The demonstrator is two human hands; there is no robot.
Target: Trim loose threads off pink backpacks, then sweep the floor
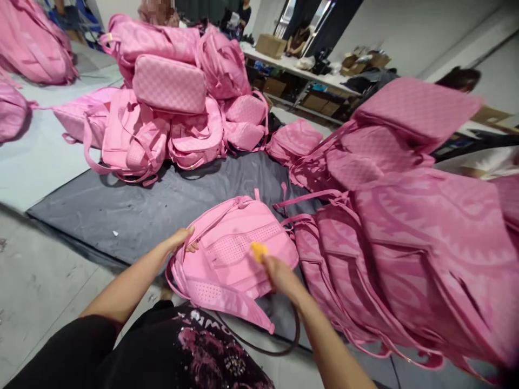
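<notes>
Pink backpack (239, 248) lies back panel up on a dark grey mat (133, 210) spread over the floor, right in front of the person, its mesh padding and shoulder straps facing the camera. The left hand (181, 239) grips the bag's upper left edge, fingers curled over the rim. The right hand (279, 275) is closed around a small yellow object (258, 250) pressed against the middle of the padded panel; motion blur hides what the object is. A thin dark cord (265, 348) loops below the right wrist. Just to the right, a long row of matching pink bags (405, 243) lies overlapping, straps trailing. Farther back on the mat sits a heap of more pink bags (170, 108). Behind that, a tabletop (292, 66) along the wall carries cardboard boxes (271, 45).
</notes>
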